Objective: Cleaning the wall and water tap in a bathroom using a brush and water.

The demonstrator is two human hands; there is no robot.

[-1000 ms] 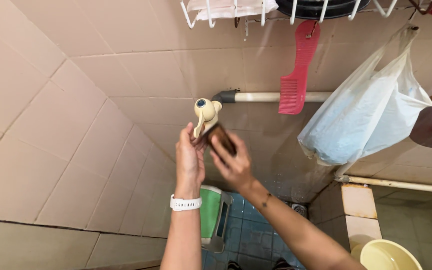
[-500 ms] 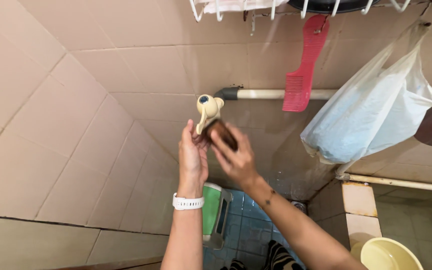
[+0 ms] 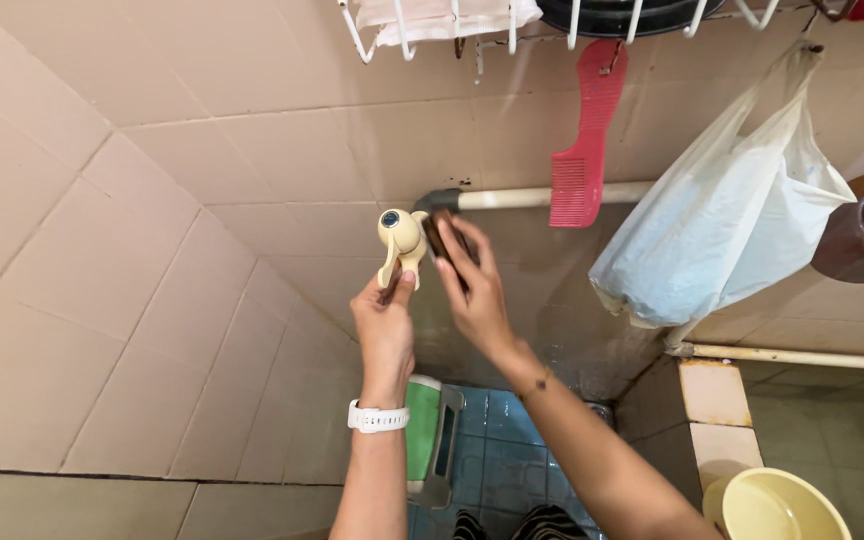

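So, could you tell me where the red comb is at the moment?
The red comb hangs top centre-right in the head view, from the white wire rack, crossing the wall pipe, left of the plastic bag.

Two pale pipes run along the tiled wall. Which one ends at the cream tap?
The upper pipe, behind the red comb, meets the cream tap. The lower pipe runs beneath the plastic bag.

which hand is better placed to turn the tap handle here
Left, probably. The left hand has its fingertips at the cream tap lever, apparently free. The right hand is beside the tap but pressing a dark brown object near the spout.
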